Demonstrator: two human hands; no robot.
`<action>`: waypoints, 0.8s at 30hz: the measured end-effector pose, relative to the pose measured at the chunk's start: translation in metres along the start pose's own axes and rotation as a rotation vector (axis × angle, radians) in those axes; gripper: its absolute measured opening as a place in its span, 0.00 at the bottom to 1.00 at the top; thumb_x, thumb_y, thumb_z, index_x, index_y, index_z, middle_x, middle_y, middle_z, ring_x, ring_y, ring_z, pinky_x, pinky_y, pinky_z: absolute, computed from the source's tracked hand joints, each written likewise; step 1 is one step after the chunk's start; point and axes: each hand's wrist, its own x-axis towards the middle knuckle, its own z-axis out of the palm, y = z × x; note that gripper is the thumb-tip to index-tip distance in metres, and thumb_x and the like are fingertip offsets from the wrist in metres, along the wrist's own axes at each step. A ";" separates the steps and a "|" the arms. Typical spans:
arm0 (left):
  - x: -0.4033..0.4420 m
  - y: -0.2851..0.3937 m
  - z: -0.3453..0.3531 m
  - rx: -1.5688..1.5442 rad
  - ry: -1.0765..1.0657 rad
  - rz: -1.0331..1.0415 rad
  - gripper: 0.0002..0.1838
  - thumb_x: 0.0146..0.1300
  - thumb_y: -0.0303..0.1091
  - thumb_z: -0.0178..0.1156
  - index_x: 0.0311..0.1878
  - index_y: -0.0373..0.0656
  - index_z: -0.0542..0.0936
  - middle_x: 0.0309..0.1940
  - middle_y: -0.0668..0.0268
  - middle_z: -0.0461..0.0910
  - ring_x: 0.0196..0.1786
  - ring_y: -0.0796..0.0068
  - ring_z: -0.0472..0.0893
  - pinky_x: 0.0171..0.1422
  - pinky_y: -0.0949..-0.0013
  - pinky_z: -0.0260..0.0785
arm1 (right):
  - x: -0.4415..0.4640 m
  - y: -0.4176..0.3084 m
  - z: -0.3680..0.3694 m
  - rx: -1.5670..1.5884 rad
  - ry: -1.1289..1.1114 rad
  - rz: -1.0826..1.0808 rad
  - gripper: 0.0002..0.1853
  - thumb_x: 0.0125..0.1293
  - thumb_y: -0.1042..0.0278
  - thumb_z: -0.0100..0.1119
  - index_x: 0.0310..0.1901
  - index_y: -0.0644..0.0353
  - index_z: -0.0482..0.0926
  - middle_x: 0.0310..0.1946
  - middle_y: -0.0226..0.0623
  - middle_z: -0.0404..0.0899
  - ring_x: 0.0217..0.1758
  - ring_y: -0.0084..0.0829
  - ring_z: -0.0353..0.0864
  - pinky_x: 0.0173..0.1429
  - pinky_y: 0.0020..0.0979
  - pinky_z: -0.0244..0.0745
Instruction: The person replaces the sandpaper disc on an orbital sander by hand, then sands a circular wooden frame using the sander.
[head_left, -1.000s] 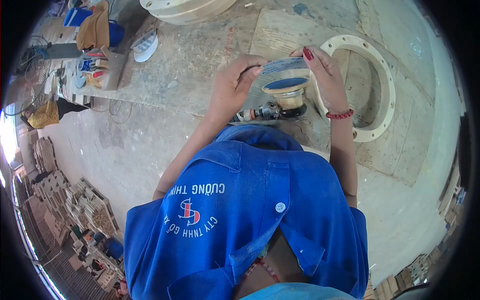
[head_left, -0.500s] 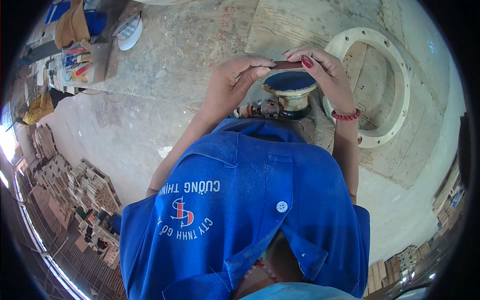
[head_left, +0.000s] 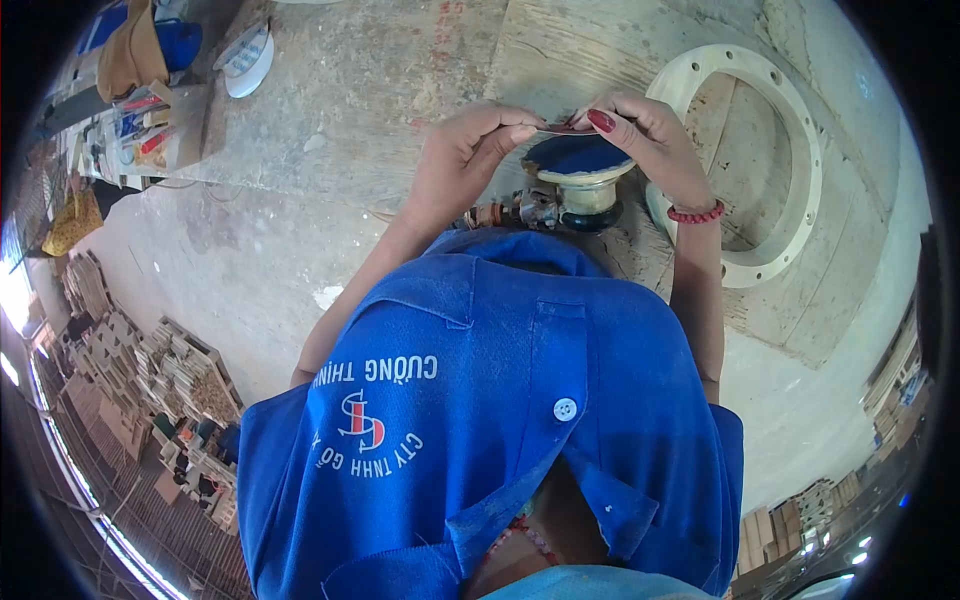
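At one o'clock, the left hand (head_left: 462, 165) and right hand (head_left: 665, 150) pinch a thin sheet (head_left: 567, 130), grip closed, near the sander (head_left: 588, 197).

One head-worn view (nothing shared) looks steeply down from close above the chest.

this place is looking like a woodworking workshop. a rough, stained plywood desk (head_left: 330, 130) is carrying a power tool (head_left: 578, 155) with a round blue pad by its near edge, and a pale ring (head_left: 812, 190) with drilled holes is lying toward its right end. a bin of small tools (head_left: 165, 130) is sitting by the left end. beyond the desk, stacked wood pieces (head_left: 195, 370) are covering part of a scuffed grey floor (head_left: 250, 260), more stacks (head_left: 895, 375) are standing far right, and a blue work shirt (head_left: 480, 400) is showing printed lettering.
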 end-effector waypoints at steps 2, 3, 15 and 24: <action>-0.001 0.003 0.001 0.001 -0.004 0.001 0.09 0.71 0.32 0.61 0.48 0.39 0.85 0.40 0.62 0.86 0.44 0.69 0.83 0.51 0.69 0.74 | -0.002 0.002 0.000 -0.005 -0.003 -0.004 0.17 0.73 0.56 0.61 0.43 0.66 0.83 0.33 0.28 0.81 0.40 0.17 0.76 0.48 0.24 0.72; -0.002 0.002 0.002 -0.014 -0.010 -0.004 0.09 0.71 0.32 0.61 0.48 0.39 0.85 0.40 0.62 0.86 0.44 0.70 0.83 0.51 0.69 0.74 | -0.003 0.002 -0.001 -0.008 -0.007 0.000 0.16 0.73 0.57 0.61 0.43 0.66 0.83 0.34 0.28 0.81 0.40 0.17 0.77 0.48 0.24 0.73; -0.012 0.001 0.007 -0.035 -0.043 -0.042 0.09 0.70 0.32 0.62 0.47 0.39 0.86 0.41 0.61 0.86 0.47 0.69 0.85 0.53 0.68 0.76 | -0.011 0.012 -0.005 0.045 -0.102 -0.080 0.12 0.71 0.63 0.63 0.46 0.64 0.84 0.43 0.33 0.84 0.47 0.22 0.80 0.55 0.27 0.74; -0.019 -0.015 0.012 -0.066 -0.042 0.003 0.08 0.69 0.30 0.63 0.46 0.39 0.86 0.42 0.60 0.87 0.47 0.70 0.85 0.53 0.69 0.77 | -0.016 0.013 -0.008 -0.030 -0.167 -0.120 0.13 0.69 0.63 0.64 0.47 0.63 0.83 0.47 0.36 0.83 0.50 0.26 0.80 0.56 0.29 0.74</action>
